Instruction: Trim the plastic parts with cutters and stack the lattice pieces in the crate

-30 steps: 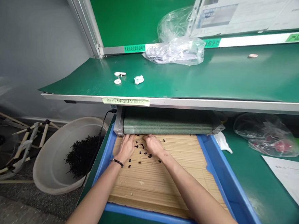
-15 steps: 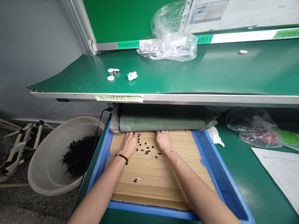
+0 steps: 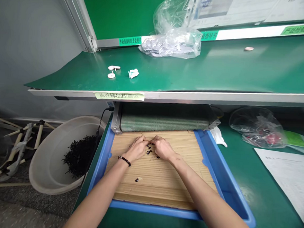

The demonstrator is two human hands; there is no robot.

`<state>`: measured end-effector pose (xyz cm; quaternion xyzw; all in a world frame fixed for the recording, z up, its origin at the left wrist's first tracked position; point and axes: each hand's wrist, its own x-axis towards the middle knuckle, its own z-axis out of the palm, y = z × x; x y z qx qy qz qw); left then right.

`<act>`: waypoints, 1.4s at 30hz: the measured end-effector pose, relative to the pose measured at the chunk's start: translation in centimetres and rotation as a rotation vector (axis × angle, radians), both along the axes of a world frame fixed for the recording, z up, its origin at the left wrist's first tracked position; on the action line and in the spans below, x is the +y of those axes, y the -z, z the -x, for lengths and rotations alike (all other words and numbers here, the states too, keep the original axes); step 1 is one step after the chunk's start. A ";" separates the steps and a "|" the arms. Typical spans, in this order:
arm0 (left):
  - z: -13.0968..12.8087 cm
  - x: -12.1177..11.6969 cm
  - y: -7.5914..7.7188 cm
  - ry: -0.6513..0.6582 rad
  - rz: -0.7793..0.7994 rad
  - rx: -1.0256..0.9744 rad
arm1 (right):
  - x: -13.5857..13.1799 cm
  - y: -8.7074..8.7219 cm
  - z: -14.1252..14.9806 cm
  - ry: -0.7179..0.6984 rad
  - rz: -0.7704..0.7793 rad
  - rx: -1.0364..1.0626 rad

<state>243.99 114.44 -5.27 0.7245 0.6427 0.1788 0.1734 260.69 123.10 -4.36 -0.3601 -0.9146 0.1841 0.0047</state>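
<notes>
My left hand (image 3: 138,147) and my right hand (image 3: 163,149) rest on a corrugated cardboard sheet (image 3: 162,184), their fingertips almost meeting. Both have fingers curled and pressed together; what they hold, if anything, is hidden. Several small black pieces (image 3: 148,152) lie between and just under the hands, some partly covered by the right fingers. One more black piece (image 3: 136,179) sits apart, nearer to me. The cardboard lies in a blue tray (image 3: 230,183). A dark beaded bracelet circles my left wrist. Beyond the hands, a green ribbed conveyor belt (image 3: 164,123) ends over the tray's far side.
A white tub (image 3: 44,169) holding black strips stands on the floor at left. Overhead, a green shelf (image 3: 196,75) carries a plastic bag (image 3: 172,42) and small pinkish parts (image 3: 111,75). Papers (image 3: 285,175) and a clear bag (image 3: 260,130) lie at right.
Both hands have drawn back from the belt's end and come together. The scattered black pieces are now bunched between them. The fingers have curled inward.
</notes>
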 end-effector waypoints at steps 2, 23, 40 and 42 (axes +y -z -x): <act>0.5 -1.1 -0.5 0.012 -0.006 -0.069 | 0.1 -0.1 -0.8 0.023 -0.005 0.005; 0.3 -4.1 -0.3 -0.219 0.054 0.103 | -3.9 -1.0 1.7 -0.067 0.030 -0.034; -0.4 -8.7 -0.8 -0.280 0.157 0.031 | -7.7 -1.6 0.8 0.035 0.178 -0.069; -2.1 -8.2 -0.3 -0.289 0.129 -0.020 | -8.8 -1.4 2.1 0.032 0.189 -0.021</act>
